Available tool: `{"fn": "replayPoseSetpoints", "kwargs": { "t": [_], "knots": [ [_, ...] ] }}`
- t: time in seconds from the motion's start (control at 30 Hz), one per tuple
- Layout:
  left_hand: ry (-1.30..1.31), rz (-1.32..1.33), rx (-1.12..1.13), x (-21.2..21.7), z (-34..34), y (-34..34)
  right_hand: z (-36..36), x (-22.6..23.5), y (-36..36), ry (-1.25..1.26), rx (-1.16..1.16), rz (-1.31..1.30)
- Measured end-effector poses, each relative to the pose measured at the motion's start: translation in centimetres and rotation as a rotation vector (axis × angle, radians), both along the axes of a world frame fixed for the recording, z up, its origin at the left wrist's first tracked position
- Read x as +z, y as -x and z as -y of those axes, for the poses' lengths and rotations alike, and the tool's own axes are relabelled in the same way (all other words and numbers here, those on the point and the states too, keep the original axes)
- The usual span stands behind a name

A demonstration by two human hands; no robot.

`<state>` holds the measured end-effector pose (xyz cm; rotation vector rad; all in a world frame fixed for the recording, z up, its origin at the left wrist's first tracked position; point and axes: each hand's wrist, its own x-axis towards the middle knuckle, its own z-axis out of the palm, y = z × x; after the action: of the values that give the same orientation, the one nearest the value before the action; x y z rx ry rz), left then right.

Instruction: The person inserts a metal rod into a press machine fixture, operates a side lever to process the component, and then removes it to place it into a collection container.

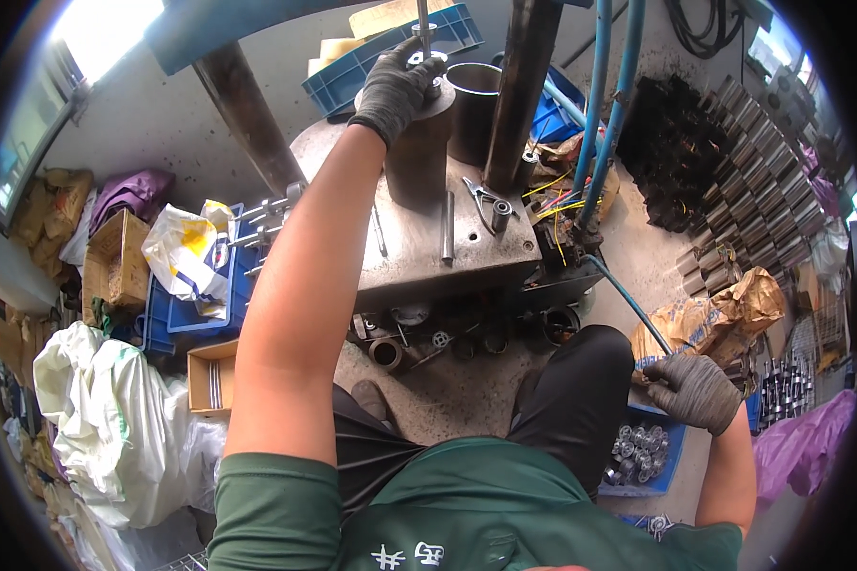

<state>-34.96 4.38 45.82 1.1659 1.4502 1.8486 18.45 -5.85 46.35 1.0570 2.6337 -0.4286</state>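
My left hand (400, 88), in a dark grey glove, reaches far forward with its fingers closed round a round metal part (432, 88). This part sits on top of an upright steel cylinder (416, 167), directly below a vertical metal rod (424, 13). The fingers partly hide it. At the right, my gloved right hand (700, 390) grips the end of a long blue lever (627, 297). On the metal bench (414, 271) lie a steel bar (448, 228) and a pair of pliers (479, 200), with a small metal sleeve (501, 217) beside the pliers.
A dark tube (473, 119) stands behind the cylinder, near blue pipes (605, 114). Stacked metal cylinders (757, 181) line the right side. A blue crate (652, 476) of metal parts is by my right leg. White sacks (109, 419) and an open cardboard box (211, 378) are at left.
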Motion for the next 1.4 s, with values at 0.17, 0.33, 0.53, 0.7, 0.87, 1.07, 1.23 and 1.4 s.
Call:
{"fn": "replayPoseSetpoints", "kwargs": {
  "t": [0.17,0.33,0.53,0.7,0.87,1.07,1.23,1.4],
  "knots": [
    [-0.082,0.246,-0.101,0.4,0.8,0.6,0.1,0.4,-0.3,-0.231,-0.093,-0.362],
    [-0.076,0.234,-0.097,0.5,1.1,0.2,-2.6,1.0,1.4,-0.735,-0.008,-0.698],
    [-0.042,0.141,-0.069,0.3,0.6,0.3,-11.5,5.1,6.2,-0.709,-0.025,-0.967],
    [-0.022,0.101,-0.038,0.4,0.5,0.5,-12.8,5.2,6.6,-0.619,-0.079,-0.902],
    [-0.014,0.105,-0.088,-0.1,-0.1,1.4,-5.1,3.6,2.6,-0.503,-0.027,-0.553],
    [-0.049,-0.001,-0.031,-0.4,-0.1,1.1,2.0,-2.2,-2.1,-0.076,0.145,-0.126],
    [-0.037,-0.012,-0.023,-0.1,0.5,0.7,2.4,-2.2,-1.3,-0.144,0.097,-0.122],
    [-0.034,0.048,-0.054,0.2,0.9,0.3,1.8,-1.5,-0.5,-0.178,0.013,-0.382]
  ]
}}
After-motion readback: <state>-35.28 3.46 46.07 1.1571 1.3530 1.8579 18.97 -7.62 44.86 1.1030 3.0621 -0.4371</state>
